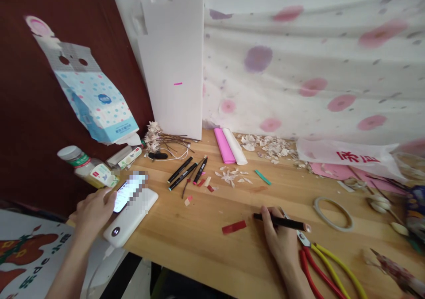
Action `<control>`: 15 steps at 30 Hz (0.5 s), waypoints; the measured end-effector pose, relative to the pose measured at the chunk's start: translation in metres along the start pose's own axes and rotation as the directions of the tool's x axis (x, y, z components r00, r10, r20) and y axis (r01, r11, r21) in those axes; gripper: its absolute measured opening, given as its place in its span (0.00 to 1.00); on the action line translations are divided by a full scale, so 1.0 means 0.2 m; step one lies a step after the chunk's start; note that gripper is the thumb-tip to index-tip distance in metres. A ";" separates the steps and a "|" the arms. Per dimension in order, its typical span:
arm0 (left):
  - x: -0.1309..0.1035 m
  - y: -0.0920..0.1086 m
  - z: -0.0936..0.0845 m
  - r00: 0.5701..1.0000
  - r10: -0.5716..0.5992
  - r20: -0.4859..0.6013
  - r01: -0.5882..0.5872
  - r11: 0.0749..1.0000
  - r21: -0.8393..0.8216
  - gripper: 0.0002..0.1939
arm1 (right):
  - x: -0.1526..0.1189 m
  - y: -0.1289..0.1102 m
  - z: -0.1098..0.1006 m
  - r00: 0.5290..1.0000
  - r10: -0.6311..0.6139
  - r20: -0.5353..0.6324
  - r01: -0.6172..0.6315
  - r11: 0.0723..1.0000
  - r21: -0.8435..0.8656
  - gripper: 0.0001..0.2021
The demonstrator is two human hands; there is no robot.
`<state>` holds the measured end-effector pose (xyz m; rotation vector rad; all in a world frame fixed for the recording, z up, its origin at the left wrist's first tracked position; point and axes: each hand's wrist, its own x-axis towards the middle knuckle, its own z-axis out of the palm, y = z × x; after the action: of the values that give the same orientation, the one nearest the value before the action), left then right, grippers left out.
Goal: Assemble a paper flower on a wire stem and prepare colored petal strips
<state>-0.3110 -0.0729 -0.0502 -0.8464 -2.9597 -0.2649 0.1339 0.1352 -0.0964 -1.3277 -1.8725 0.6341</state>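
Observation:
My left hand (94, 208) is closed round the near end of a lit phone (128, 193), thumb at the screen's edge; part of the screen is blurred out. Right beside the phone lies a white power bank (131, 219) with a cable plugged in. My right hand (279, 237) grips a black marker (292, 223), held nearly level just above the wooden table (192, 241). Against that hand lie pliers (304, 241) with red and yellow handles. Left of it sits a dark red strip (234, 227).
Several black markers (181, 170) lie mid-table near pale petals (230, 175) and paper scraps. Behind are pink paper (224, 146) and a petal heap (265, 147). A tape roll (333, 213) is at right; a bottle (88, 166) and dried flowers (152, 137) stand left.

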 end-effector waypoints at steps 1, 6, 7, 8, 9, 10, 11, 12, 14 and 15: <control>0.00 0.00 0.01 1.000 -0.026 0.007 0.026 1.000 0.011 0.27 | 0.00 0.01 0.00 1.000 -0.010 -0.008 0.010 1.000 -0.004 0.25; 0.00 -0.03 0.04 0.996 -0.071 0.047 0.071 0.997 0.010 0.33 | -0.01 0.04 0.00 0.995 -0.082 -0.050 0.078 0.995 -0.069 0.23; 0.00 -0.03 0.05 0.997 -0.051 0.052 0.051 0.999 -0.002 0.31 | -0.01 0.04 0.00 0.995 -0.089 -0.053 0.085 0.993 -0.077 0.23; 0.01 -0.03 0.06 0.998 -0.023 0.055 0.024 1.000 -0.017 0.29 | -0.01 0.05 0.00 0.994 -0.093 -0.055 0.089 0.993 -0.081 0.23; 0.01 -0.03 0.06 0.999 0.010 0.053 -0.009 0.999 -0.033 0.27 | 0.00 0.05 0.01 0.993 -0.099 -0.058 0.094 0.992 -0.084 0.23; 0.02 -0.03 0.07 0.998 0.044 0.047 -0.041 0.998 -0.047 0.26 | 0.00 0.06 0.01 0.993 -0.102 -0.060 0.097 0.992 -0.085 0.23; 0.02 -0.02 0.08 0.996 0.075 0.040 -0.073 0.996 -0.059 0.25 | 0.00 0.06 0.01 0.993 -0.104 -0.061 0.098 0.991 -0.085 0.23; 0.02 -0.02 0.10 0.994 0.101 0.032 -0.099 0.993 -0.068 0.26 | 0.01 0.07 0.01 0.993 -0.103 -0.062 0.098 0.992 -0.086 0.22; 0.02 -0.02 0.12 0.991 0.132 0.018 -0.131 0.988 -0.078 0.26 | 0.01 0.08 0.01 0.994 -0.098 -0.056 0.093 0.992 -0.087 0.21; 0.02 -0.02 0.14 0.990 0.141 0.011 -0.140 0.987 -0.080 0.26 | 0.01 0.08 0.01 0.994 -0.095 -0.053 0.090 0.992 -0.087 0.21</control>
<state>-0.3172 -0.0699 -0.0780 -1.0664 -2.9036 -0.3712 0.1411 0.1417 -0.1091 -1.2904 -1.9208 0.4697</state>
